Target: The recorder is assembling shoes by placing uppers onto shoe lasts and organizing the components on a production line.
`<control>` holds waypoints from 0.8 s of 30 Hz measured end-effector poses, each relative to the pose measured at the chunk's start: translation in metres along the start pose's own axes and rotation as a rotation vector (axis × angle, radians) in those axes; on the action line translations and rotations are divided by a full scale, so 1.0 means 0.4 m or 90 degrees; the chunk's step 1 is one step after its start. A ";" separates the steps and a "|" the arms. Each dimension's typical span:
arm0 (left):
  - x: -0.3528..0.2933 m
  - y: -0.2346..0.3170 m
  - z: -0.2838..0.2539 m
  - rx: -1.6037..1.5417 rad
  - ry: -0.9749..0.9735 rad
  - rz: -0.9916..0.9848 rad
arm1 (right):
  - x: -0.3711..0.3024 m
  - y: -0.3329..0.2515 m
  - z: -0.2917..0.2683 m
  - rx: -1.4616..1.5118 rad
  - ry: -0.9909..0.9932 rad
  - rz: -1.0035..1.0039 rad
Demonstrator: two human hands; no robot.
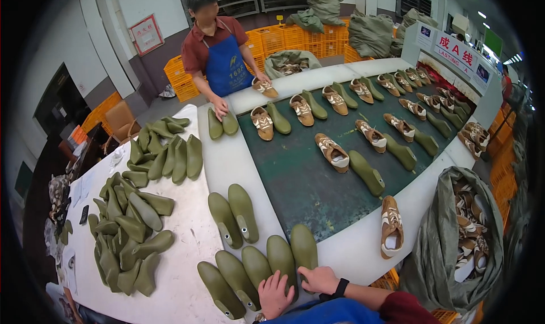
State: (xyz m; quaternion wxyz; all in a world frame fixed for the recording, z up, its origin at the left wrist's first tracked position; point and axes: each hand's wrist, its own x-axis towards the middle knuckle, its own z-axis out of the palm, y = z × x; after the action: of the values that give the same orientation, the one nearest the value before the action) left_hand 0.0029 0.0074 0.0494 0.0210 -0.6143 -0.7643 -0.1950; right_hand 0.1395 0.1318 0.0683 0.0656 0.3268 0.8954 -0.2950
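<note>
A row of olive-green shoe lasts lies at the near edge, toes pointing away from me. My left hand [276,295] rests over the heel ends of the middle shoe lasts [256,263], its fingers stretched out and apart. With my right hand [319,280] I grip the heel end of the rightmost shoe last [304,245]. Two more lasts [225,215] lie just beyond the row. To the right, a brown sneaker [392,227] with white stripes stands on the white border.
A green conveyor belt [295,182] carries sneakers and lasts. Piled lasts [131,222] cover part of the left table [193,233]. A sack of sneakers [440,256] stands at right. Across the line, a co-worker [218,57] touches a last and a sneaker.
</note>
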 end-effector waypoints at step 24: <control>0.017 -0.003 -0.009 -0.017 0.003 -0.013 | 0.016 0.005 0.004 0.005 0.053 0.000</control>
State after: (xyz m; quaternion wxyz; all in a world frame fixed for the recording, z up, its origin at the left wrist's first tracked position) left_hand -0.0005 0.0125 0.0543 0.0124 -0.6063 -0.7677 -0.2071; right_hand 0.1357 0.1355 0.0642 0.0269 0.3391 0.8962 -0.2849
